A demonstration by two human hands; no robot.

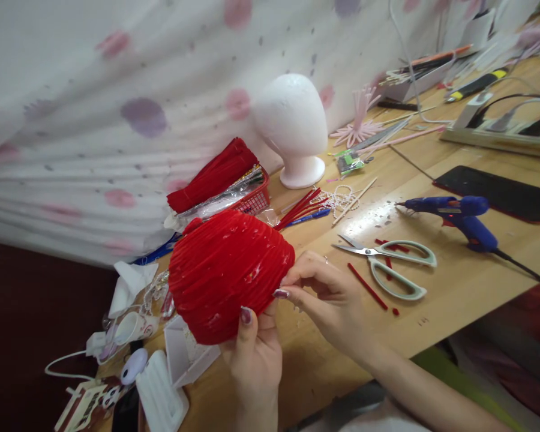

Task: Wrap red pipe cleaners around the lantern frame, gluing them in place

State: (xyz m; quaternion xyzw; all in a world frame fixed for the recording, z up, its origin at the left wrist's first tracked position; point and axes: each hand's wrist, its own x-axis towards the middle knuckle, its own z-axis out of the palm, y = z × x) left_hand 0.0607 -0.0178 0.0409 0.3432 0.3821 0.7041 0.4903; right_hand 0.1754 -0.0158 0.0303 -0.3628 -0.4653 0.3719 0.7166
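A red cap-like piece (229,270), built from rows of fuzzy red pipe cleaners with whitish glue spots, is held up above the table. My left hand (256,354) grips it from below, its thumb on the near face and the other fingers behind. At the right rim, my right hand (328,294) is closed in a pinch, thumb and index fingertips against the edge; whatever lies between them is too small to make out. Open-bladed scissors (371,252) lie to the right of that hand, beside a cut red pipe cleaner piece (368,287).
Behind stand a white foam head (292,120) and a red basket (256,197) with a bundle of red pipe cleaners (216,174). A blue glue gun (459,210), a black phone (499,191) and a power strip (499,129) lie right. A white box (186,360) sits left.
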